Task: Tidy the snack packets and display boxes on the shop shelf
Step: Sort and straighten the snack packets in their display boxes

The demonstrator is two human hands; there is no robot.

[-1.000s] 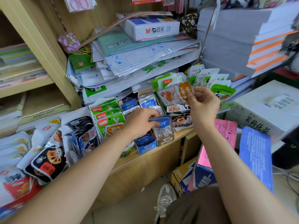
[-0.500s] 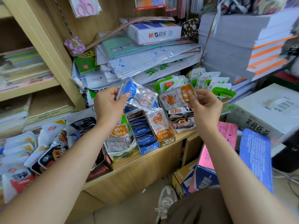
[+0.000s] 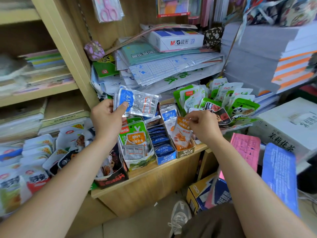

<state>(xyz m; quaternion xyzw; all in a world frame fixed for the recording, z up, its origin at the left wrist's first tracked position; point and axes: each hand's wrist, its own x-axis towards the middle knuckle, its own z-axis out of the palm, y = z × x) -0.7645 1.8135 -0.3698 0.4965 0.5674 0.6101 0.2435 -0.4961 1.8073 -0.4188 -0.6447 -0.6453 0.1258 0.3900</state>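
Observation:
My left hand (image 3: 107, 115) grips a small bunch of blue-and-silver snack packets (image 3: 137, 102), held up above the shelf. My right hand (image 3: 203, 125) pinches the top of an orange snack packet (image 3: 181, 134) standing in the orange display box (image 3: 186, 150). Left of it sit a blue display box (image 3: 165, 156) full of blue packets and a green display box (image 3: 142, 160) with orange and green packets. All stand on the wooden shelf (image 3: 154, 174).
A black display box (image 3: 111, 179) stands at the shelf's front left, loose snack bags (image 3: 34, 160) heaped beside it. Green and white packets (image 3: 231, 100) fan out behind my right hand. Stacked paper and a copy-paper box (image 3: 176, 40) fill the back. Cartons (image 3: 291, 127) stand right.
My right hand came down from holding the orange packet in the air and now has it in the orange box. My left hand keeps the blue packets raised.

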